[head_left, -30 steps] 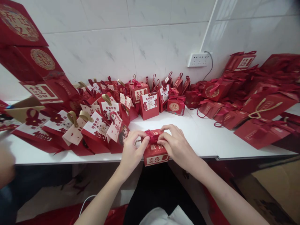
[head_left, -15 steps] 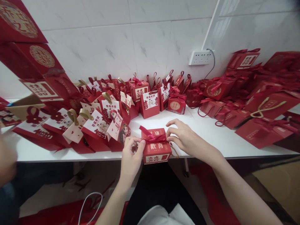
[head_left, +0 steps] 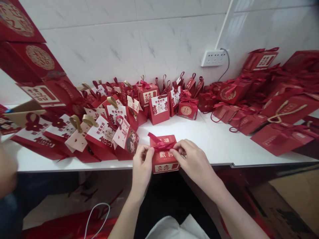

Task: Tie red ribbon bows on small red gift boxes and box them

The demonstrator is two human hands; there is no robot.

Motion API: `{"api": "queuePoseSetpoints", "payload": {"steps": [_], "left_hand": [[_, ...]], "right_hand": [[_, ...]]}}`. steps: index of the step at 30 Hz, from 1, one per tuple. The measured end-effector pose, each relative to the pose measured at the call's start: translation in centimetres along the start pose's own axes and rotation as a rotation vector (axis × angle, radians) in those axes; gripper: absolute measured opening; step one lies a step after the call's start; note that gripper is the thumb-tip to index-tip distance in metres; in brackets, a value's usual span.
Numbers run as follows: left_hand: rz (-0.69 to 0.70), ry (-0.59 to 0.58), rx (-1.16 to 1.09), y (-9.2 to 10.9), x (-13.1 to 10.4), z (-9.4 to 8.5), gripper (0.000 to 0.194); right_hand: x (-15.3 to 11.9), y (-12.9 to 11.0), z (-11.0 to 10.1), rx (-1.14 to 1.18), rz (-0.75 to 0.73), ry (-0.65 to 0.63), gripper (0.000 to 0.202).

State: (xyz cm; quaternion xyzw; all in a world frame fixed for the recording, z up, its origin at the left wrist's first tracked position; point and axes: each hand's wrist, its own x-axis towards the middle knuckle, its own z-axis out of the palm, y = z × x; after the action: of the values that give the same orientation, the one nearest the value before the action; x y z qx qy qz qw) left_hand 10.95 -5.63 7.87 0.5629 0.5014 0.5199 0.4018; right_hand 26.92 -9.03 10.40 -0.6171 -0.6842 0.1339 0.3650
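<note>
A small red gift box (head_left: 166, 159) with gold lettering and a cream double-happiness panel rests at the front edge of the white table (head_left: 199, 139). Across its top lies a dark red ribbon (head_left: 161, 145) tied in a bow. At the box's left side, my left hand (head_left: 143, 161) pinches the left part of the bow between thumb and fingers. My right hand (head_left: 190, 159) is over the box's right side, its thumb and fingers closed on the bow's right part. The fingers cover both ends of the bow.
Red gift boxes with ribbon loops (head_left: 103, 134) crowd the table's left. More boxes are heaped at the right (head_left: 279, 139), and larger ones are stacked at the far left (head_left: 40, 63). A power strip (head_left: 213, 58) is on the wall. Part of another person (head_left: 7, 166) shows at left.
My right hand has moved left and down onto the bow, and its spread fingers have closed on the ribbon. My left hand stays at the bow's left. The box has hardly moved.
</note>
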Motion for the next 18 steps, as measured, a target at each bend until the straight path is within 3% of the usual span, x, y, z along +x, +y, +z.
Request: {"api": "queuePoseSetpoints", "payload": {"steps": [6, 9, 12, 14, 18], "left_hand": [[0.047, 0.001, 0.002, 0.0, 0.0, 0.0, 0.019], [0.062, -0.013, 0.009, 0.1, 0.0, 0.1, 0.02], [0.041, -0.02, -0.012, 0.0, 0.1, 0.1, 0.02], [0.001, -0.032, -0.06, -0.3, 0.2, 0.0, 0.021], [-0.035, -0.073, -0.135, -1.0, 0.3, -0.3, 0.021]], "right_hand": [[0.2, 0.0, -0.4, 0.188, 0.065, -0.015, 0.014], [0.3, -0.3, -0.1, 0.223, 0.085, 0.035, 0.021], [0.7, -0.1, 0.6, 0.269, 0.113, 0.09, 0.014], [1.0, 0.5, 1.1, 0.363, 0.143, 0.097, 0.009], [1.8, 2.0, 1.5, 0.669, 0.21, 0.015, 0.02]]}}
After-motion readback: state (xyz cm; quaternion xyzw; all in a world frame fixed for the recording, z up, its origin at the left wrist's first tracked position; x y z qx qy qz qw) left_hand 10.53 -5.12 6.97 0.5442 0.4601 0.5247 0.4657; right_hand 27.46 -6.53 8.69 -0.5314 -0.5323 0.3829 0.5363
